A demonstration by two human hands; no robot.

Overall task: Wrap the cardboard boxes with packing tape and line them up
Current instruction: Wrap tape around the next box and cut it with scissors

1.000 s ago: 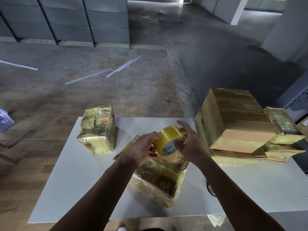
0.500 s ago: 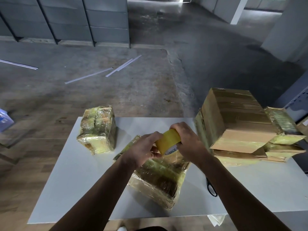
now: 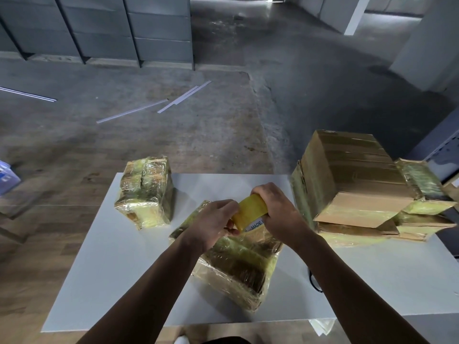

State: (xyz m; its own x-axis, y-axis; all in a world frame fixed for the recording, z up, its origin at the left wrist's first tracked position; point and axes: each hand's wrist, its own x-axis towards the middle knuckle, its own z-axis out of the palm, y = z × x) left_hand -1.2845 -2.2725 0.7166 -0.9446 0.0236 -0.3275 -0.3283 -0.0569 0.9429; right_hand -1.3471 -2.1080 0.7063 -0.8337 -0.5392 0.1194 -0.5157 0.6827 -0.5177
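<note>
Tape (image 3: 250, 211) in curled left fingers (image 3: 227, 207), right fingers (image 3: 262, 192)

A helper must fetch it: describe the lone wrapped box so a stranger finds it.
Start at the white table. Near its far left corner stands a small box. Unlike the middle box and the right pile, it stands alone.

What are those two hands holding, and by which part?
A roll of yellow packing tape. The right hand grips round its outer band from the far side; the left hand pinches its near left edge.
</note>
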